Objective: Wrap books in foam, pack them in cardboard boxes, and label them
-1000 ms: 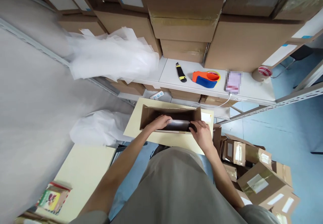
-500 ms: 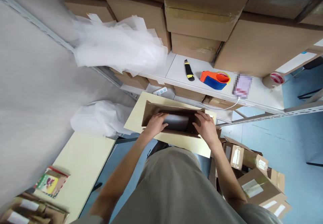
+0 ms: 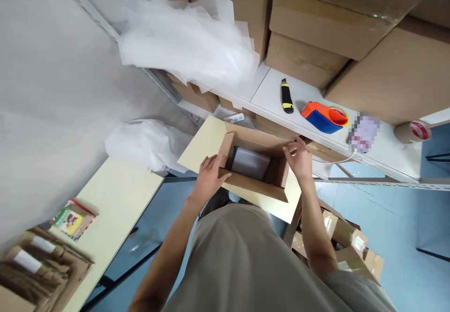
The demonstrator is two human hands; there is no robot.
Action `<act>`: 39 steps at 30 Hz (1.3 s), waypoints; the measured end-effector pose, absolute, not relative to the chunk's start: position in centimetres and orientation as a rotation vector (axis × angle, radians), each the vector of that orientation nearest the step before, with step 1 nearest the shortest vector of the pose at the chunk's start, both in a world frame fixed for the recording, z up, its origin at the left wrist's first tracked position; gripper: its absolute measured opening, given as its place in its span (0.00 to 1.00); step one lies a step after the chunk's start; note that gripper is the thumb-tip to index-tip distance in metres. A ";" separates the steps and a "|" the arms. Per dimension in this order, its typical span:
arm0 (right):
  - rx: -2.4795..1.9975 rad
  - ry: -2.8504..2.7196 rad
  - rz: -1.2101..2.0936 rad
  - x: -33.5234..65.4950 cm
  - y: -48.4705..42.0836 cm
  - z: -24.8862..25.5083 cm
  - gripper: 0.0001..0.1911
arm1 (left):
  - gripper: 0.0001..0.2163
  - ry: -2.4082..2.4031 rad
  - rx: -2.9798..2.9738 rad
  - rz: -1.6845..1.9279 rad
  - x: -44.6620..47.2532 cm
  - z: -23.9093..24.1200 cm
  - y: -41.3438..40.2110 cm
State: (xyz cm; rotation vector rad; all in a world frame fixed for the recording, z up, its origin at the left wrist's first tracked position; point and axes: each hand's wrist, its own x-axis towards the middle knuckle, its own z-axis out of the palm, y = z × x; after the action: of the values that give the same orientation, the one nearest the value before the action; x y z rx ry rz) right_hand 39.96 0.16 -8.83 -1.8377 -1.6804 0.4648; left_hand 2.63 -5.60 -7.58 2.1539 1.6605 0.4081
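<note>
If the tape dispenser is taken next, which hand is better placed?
Probably the right hand, at the right end of the carton, nearer the tape dispenser on the shelf; the left hand is at the opposite end.

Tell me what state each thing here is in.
Box: open on top
Pale item: inside the box
Left hand: spread against the box
Right hand: fingers bent at the box's far corner
Cutter: lying flat, blade unclear
Dispenser: loaded with tape
Phone: cable attached
White sheets: heaped
</note>
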 end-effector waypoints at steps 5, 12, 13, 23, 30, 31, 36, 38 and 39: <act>-1.792 -1.638 0.493 37.2 -0.1 -9.6 0.21 | 0.38 1.455 2.137 0.183 2.6 -7.0 -4.8; -1.869 -1.554 0.645 35.3 -1.6 -9.1 0.26 | 0.41 1.391 2.164 -0.216 2.6 -6.2 -0.4; -1.882 -1.544 0.688 35.3 -1.9 -8.8 0.27 | 0.38 1.398 2.178 -0.227 2.7 -6.3 0.3; -2.060 -1.468 0.608 36.7 -6.9 -9.8 0.22 | 0.30 1.701 2.089 0.515 -0.1 -12.0 5.1; -2.064 -0.838 0.654 35.5 -8.3 -13.9 0.34 | 0.11 1.413 2.055 0.677 -0.5 -14.9 6.1; -2.064 -0.762 0.642 35.1 -8.3 -14.1 0.36 | 0.11 1.410 2.030 0.718 -0.5 -15.3 6.2; -1.995 -0.597 0.573 32.5 -9.5 -13.7 0.34 | 0.14 1.355 1.940 0.889 -1.4 -16.6 7.2; -1.962 -0.534 0.573 31.3 -10.3 -13.6 0.31 | 0.14 1.306 1.929 0.921 -1.8 -16.8 8.0; -1.949 -0.501 0.565 30.8 -10.6 -13.6 0.30 | 0.14 1.283 1.924 0.930 -1.9 -16.9 8.3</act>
State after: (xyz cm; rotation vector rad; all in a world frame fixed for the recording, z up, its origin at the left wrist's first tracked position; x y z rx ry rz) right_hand 30.79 -10.58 -13.64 -1.9494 -0.5008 0.5645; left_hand -1.93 8.34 -16.88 1.9244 1.2831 0.9300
